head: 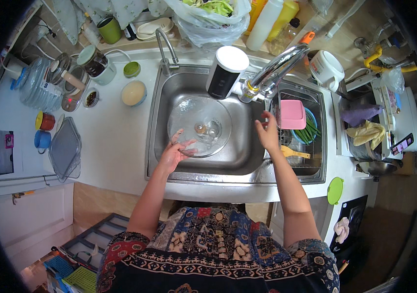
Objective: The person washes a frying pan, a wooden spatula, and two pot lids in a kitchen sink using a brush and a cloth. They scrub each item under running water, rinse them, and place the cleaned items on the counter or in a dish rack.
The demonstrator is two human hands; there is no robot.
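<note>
My left hand [177,150] grips the near-left rim of a round clear glass vessel [215,110], either a bowl or a lid. The vessel is in the stainless steel sink basin [245,146], and the drain area shows through it. Wet glass blurs its depth, so I cannot tell whether it touches the bottom. Above the basin's right side is my right hand [267,132], fingers apart and holding nothing. It is just left of a pink plastic container [292,114] in the wire drainer [300,162].
A chrome faucet [267,69] with a black-and-white water filter [227,73] overhangs the basin. A small tap [165,51] rises at back left. The drainer also holds green vegetables [308,131] and a wooden spatula [296,152]. A cream-filled bowl [134,93] stands on the left counter.
</note>
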